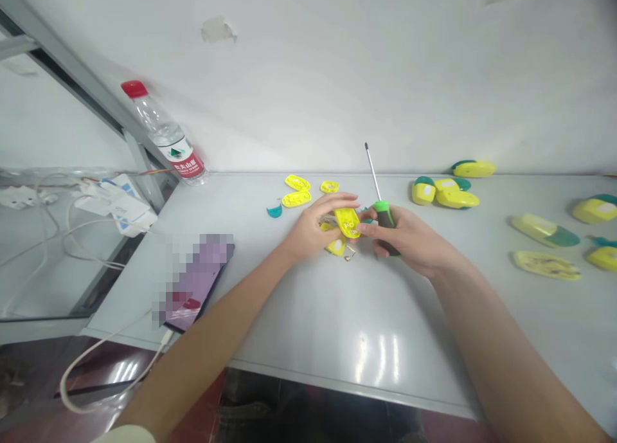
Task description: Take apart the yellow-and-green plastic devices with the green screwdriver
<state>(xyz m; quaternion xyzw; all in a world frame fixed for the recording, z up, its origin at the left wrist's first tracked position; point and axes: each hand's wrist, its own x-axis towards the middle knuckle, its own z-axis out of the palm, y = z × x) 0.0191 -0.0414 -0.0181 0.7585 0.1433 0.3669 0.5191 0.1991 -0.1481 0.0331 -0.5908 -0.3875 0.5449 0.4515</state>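
Note:
Near the middle of the table, my left hand (315, 226) is closed around an open yellow shell (347, 222), whose hollow inside faces up. My right hand (405, 237) grips a screwdriver (384, 221) with a green and dark handle, its shaft pointing up and away. The thumb and a fingertip of that hand also touch the shell's right edge. Under the shell lies another yellow part (336, 246), partly hidden, with small metal bits (350, 254) beside it. Yellow shell halves (296, 199) and a teal piece (274, 211) lie left of my hands.
Several yellow-and-green casings (457, 197) lie along the wall and at the right (544, 231). A water bottle (176, 150) stands at the back left. A phone (202, 279) with a white cable lies at the left; more cables and a white box (128, 205) are beyond it.

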